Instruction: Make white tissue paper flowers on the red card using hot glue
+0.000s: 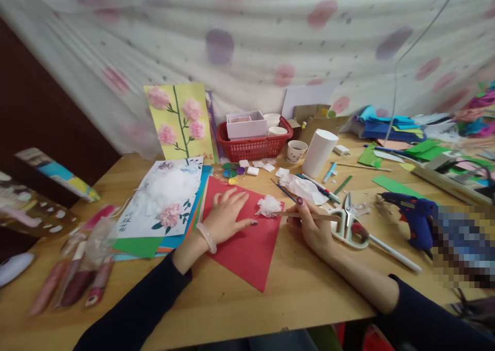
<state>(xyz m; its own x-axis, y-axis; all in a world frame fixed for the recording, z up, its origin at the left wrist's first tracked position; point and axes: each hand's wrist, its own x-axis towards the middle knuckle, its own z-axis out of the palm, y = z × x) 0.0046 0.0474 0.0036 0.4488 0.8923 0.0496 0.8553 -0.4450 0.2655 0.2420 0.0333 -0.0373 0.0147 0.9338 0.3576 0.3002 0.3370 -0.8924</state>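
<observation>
Head view: counter (228,315) carrying red paper (247,253)

Left hand (224,214) is lying splayed on it; right hand (314,228), at three o'clock, is pinching a stick (288,214) against the white tuft (268,205) at the paper's two o'clock. Tuft is looking light, crushable: best held underneath.

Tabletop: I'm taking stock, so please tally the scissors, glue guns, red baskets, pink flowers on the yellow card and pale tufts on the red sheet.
Scissors: 1
Glue gun: 1
Red basket: 1
Pink flowers on the yellow card: 4
Pale tuft on the red sheet: 1
Total: 8
</observation>
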